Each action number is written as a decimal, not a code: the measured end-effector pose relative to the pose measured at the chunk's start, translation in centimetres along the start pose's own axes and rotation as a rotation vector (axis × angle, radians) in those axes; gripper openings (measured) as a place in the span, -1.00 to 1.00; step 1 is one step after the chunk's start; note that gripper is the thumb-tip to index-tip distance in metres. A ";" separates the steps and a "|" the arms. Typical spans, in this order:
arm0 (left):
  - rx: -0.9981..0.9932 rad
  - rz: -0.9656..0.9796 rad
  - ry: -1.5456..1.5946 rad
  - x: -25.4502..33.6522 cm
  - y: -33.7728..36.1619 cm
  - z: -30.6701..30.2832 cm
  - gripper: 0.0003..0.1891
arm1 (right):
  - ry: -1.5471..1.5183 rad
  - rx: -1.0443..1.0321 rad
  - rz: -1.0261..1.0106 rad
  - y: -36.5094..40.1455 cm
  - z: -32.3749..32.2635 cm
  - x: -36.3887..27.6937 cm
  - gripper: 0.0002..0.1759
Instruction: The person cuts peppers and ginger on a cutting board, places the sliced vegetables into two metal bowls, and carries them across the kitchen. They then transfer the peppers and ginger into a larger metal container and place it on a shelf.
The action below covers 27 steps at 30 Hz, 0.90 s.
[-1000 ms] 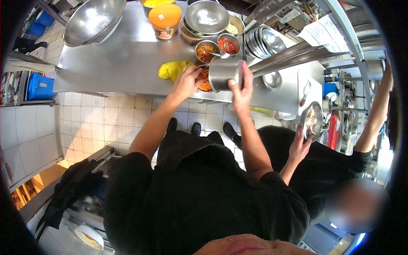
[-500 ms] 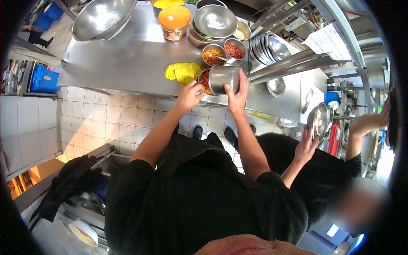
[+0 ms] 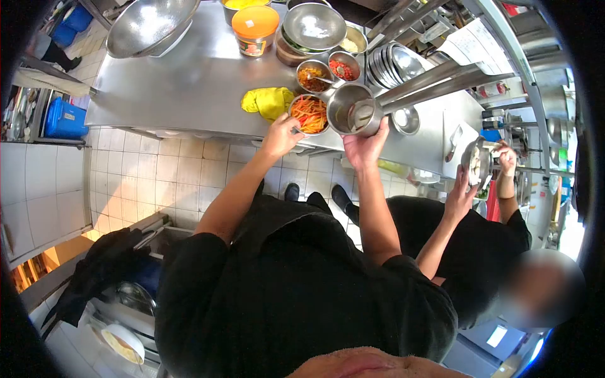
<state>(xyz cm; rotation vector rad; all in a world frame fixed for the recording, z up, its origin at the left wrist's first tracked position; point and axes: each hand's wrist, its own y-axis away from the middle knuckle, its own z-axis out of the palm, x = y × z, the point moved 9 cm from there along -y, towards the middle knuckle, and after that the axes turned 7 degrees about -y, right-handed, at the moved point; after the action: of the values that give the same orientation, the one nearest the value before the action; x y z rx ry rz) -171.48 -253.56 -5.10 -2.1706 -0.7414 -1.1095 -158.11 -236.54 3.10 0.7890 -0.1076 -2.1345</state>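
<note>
My right hand (image 3: 370, 146) is wrapped round a deep steel container (image 3: 336, 123). Its mouth faces me, and a pale remnant shows inside that I cannot make out. Just left of it stands a round steel container of orange and red shreds, which look like carrot (image 3: 309, 113). The fingers of my left hand (image 3: 282, 136) are closed at the near left rim of that shred container. Beside it on the table lies a crumpled yellow cloth (image 3: 268, 103). Containers of chopped orange pieces (image 3: 312, 77) and chopped red pieces (image 3: 343, 68) stand just behind.
A large steel bowl (image 3: 150, 28) and an orange-lidded tub (image 3: 254, 28) stand farther back on the steel table (image 3: 183, 94). Stacked steel bowls (image 3: 386, 66) sit right, near sloping metal bars (image 3: 435, 87). A co-worker (image 3: 460, 211) at my right holds a steel bowl (image 3: 474, 165).
My right hand has turned the steel container from tipped over the shreds to mouth toward me, slightly right. The shreds are now uncovered. The co-worker's other hand has come to their bowl.
</note>
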 end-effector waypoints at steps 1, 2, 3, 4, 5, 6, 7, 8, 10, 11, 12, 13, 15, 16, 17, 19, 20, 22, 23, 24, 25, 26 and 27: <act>0.005 0.003 -0.017 0.8 0.2 -0.7 -0.63 | -0.022 -0.021 0.037 0.1 -0.1 0.1 -0.22; 0.014 -0.013 0.038 1.0 0.3 -1.1 -0.63 | -0.044 -0.042 0.077 0.5 0.4 0.3 -0.21; 0.000 -0.024 0.007 1.2 0.5 -1.5 -0.62 | -0.041 -0.044 0.072 0.8 0.8 0.0 -0.20; -0.012 -0.033 -0.027 1.4 0.8 -2.1 -0.62 | -0.038 -0.049 0.067 1.2 1.4 -0.5 -0.19; -0.020 -0.040 -0.063 1.8 0.9 -2.9 -0.61 | -0.038 -0.059 0.062 1.5 2.3 -0.8 -0.19; -0.012 -0.076 -0.046 2.3 1.2 -3.8 -0.60 | -0.061 -0.092 0.069 1.8 2.8 -1.3 -0.20; -0.017 -0.097 -0.044 3.0 1.9 -4.7 -0.61 | -0.070 -0.153 0.108 2.3 3.7 -1.4 -0.20; -0.008 -0.107 -0.050 4.5 2.2 -6.3 -0.62 | -0.067 -0.117 0.103 3.0 4.4 -1.8 -0.19; 0.050 -0.065 -0.083 6.6 2.4 -9.2 -0.63 | -0.119 -0.126 0.119 3.1 5.7 -2.1 -0.17; 0.086 -0.022 -0.102 7.5 2.7 -10.5 -0.63 | -0.168 -0.153 0.141 2.8 5.8 -1.9 -0.16; 0.105 -0.029 -0.109 8.3 2.7 -12.1 -0.63 | -0.168 -0.244 0.190 2.7 5.9 -1.7 -0.17; 0.119 -0.042 -0.109 9.6 3.1 -14.0 -0.62 | -0.162 -0.325 0.238 2.9 6.1 -1.4 -0.18; 0.139 -0.100 -0.074 12.3 3.4 -18.2 -0.61 | -0.191 -0.249 0.246 3.6 6.4 -1.0 -0.19; 0.145 -0.141 -0.044 14.0 3.8 -20.9 -0.61 | -0.207 -0.260 0.276 3.3 5.6 -0.6 -0.18; 0.148 -0.183 -0.012 15.7 4.2 -23.5 -0.62 | -0.223 -0.266 0.305 3.1 4.7 -0.1 -0.17; 0.138 -0.261 0.171 19.5 4.4 -28.5 -0.66 | -0.229 -0.242 0.384 3.1 2.3 1.6 -0.12; 0.193 -0.237 0.090 23.0 4.1 -31.8 -0.67 | -0.217 -0.211 0.416 3.3 1.4 2.6 -0.11; 0.280 -0.104 -0.060 28.7 2.6 -37.8 -0.69 | -0.190 -0.159 0.463 4.5 1.0 3.9 -0.09; 0.312 -0.002 -0.130 31.2 1.5 -40.2 -0.70 | -0.177 -0.134 0.483 5.4 0.9 4.6 -0.08; 0.311 0.021 -0.109 33.6 -0.1 -41.7 -0.73 | -0.164 -0.170 0.495 6.2 0.8 5.3 -0.06; 0.307 0.045 -0.089 35.8 -1.8 -42.9 -0.75 | -0.167 -0.192 0.539 7.2 0.6 6.0 -0.08; 0.291 0.041 -0.126 36.9 -3.6 -44.2 -0.80 | -0.157 -0.169 0.544 8.4 0.8 6.4 -0.08; 0.273 0.041 -0.164 37.7 -5.5 -45.4 -0.82 | -0.149 -0.146 0.545 9.5 1.0 6.7 -0.09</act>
<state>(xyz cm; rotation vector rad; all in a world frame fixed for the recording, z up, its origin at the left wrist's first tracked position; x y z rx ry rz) -179.98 -274.07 49.84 -2.0481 -0.8617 -0.7663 -155.19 -247.82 3.70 0.4474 -0.2159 -1.6561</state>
